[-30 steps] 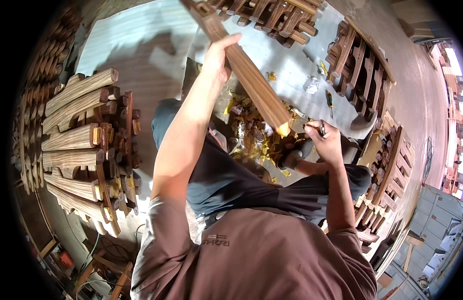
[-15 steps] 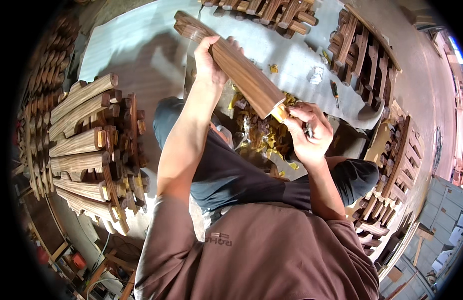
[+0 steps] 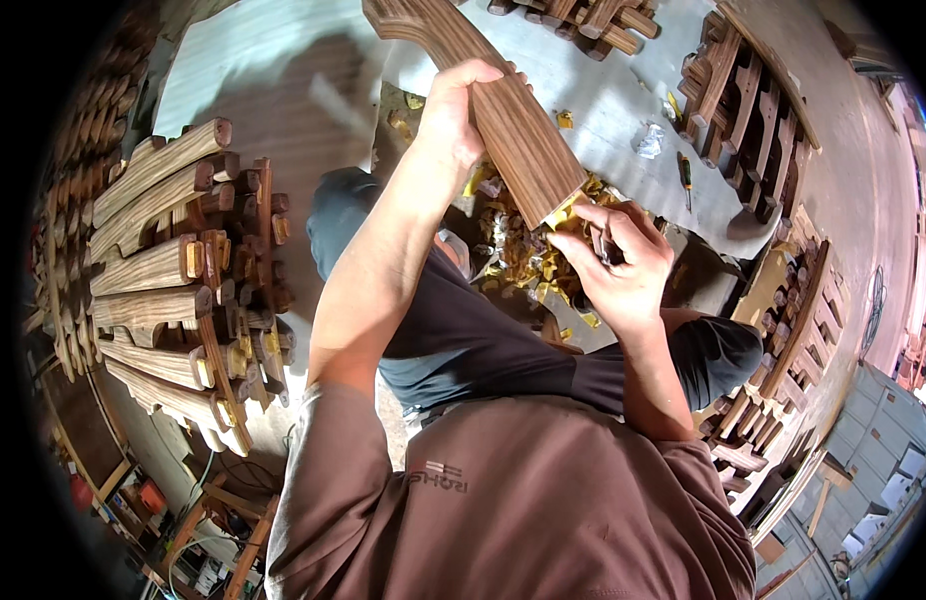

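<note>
Head view: grips a striped brown wooden piece (image 3: 528, 135) at twelve o'clock with the left hand (image 3: 450, 118), closed about its middle, with the thumb laid across the upper face and fingertips showing past the far edge. Runs aslant, from a curved end at eleven o'clock, partly cut off by the picture's top, to a squared end toward one o'clock. Bears yellow tape (image 3: 565, 212) at that squared end. Pinches there with the right hand (image 3: 625, 258), between two and three o'clock, with thumb and forefinger nearly together at the tape. Also clasps something small and dark in the curled fingers, too hidden to tell its kind.

Lies below the squared end, at one o'clock near the centre: a heap of yellow and whitish scraps (image 3: 511, 262). Spreads between ten and eleven o'clock: a pale sheet (image 3: 248, 75). Lie at two o'clock: a screwdriver (image 3: 686, 178) and, just inward from it, a crumpled whitish wad (image 3: 650, 140). Rise at nine o'clock: a large stack of shaped wooden parts (image 3: 148, 270), with yellow on several ends. Stand at two o'clock, beyond the screwdriver: more wooden parts (image 3: 735, 105). Stretch below the heap, toward six o'clock: dark trousers (image 3: 473, 350).
</note>
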Motion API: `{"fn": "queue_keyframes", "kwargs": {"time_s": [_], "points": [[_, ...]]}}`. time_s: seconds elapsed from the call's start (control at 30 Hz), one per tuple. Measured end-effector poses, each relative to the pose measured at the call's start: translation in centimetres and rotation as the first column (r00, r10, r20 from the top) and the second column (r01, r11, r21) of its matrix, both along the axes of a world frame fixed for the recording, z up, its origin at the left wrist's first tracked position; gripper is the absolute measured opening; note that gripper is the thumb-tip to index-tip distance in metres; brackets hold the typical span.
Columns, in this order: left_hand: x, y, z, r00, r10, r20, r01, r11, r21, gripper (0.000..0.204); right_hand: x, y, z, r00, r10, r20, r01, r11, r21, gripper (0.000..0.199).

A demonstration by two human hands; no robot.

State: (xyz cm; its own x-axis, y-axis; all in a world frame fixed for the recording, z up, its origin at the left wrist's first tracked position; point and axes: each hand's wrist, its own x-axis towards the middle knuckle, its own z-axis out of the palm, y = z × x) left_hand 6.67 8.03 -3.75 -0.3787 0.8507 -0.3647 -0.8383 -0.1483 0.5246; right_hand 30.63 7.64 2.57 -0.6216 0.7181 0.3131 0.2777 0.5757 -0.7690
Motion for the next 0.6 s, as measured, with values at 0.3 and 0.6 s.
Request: {"fn": "queue_keyframes", "kwargs": {"time_s": [0.3,0.6], "points": [[-0.4,-0.6,-0.4,0.994,0.051,-0.093,-0.056,0.997,-0.046,0.033,-0.9,0.1,-0.4,0.985,-0.049,0.163,0.067,0.992,-0.106,0.014],[-0.7,-1.0,0.2,0.993,0.006,-0.115,-0.011,0.999,-0.045,0.036,-0.4,2.5,-1.1,0.985,-0.077,0.158,0.035,0.967,0.251,0.015]]}}
